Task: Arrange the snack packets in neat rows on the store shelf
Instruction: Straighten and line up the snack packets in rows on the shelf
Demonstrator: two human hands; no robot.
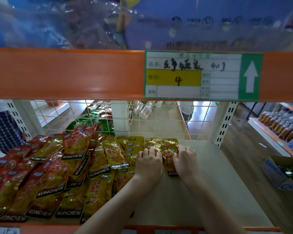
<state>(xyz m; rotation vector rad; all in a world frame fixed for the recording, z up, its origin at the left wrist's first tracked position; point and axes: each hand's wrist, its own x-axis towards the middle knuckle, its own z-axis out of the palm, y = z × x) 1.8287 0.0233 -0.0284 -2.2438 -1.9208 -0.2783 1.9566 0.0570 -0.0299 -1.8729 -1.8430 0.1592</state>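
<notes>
Both my hands down on shelf. Left hand lies flat, fingers straight, on yellow packets at rear of shelf; grip holds nothing. Right hand, fingers bent, grips edge of one yellow packet lying between my hands. Red packets heaped loosely at left. Price tag on orange rail above.

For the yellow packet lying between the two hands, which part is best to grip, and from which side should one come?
Probably its long side edges, coming from above and the front. The yellow packet lies flat on the shelf board, lengthwise front to back, with the left hand and the right hand already at its two sides. To its right the board is bare, so the right edge is easiest to reach.
</notes>
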